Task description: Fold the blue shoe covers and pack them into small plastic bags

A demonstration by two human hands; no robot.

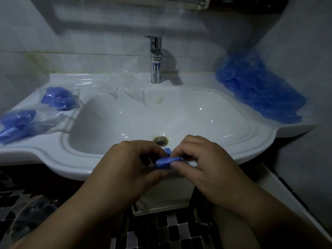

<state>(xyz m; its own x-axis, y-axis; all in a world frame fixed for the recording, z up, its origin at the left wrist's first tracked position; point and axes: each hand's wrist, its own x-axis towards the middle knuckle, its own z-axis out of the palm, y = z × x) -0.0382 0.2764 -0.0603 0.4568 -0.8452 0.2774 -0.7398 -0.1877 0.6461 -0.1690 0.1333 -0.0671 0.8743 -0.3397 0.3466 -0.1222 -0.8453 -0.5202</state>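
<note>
A tightly rolled blue shoe cover (168, 161) is grasped at both ends: one end is wrapped by the curled left hand (133, 166), and the other is pinched by the right hand (203, 164), so each grip is closed on the roll. The roll is held in the air over the near rim of the sink (255, 150), just nearer than the drain (160, 140). For the fold to hold, the roll is best squeezed flat and the air pressed out before either grip is eased, since the thin film looks likely to spring open. Empty plastic bags (124, 85) are laid on the far counter (197, 79), left of the tap (156, 58). Two packed bags (58, 98) are seen at the left, and the unfolded pile (258, 87) is heaped at the far right.
</note>
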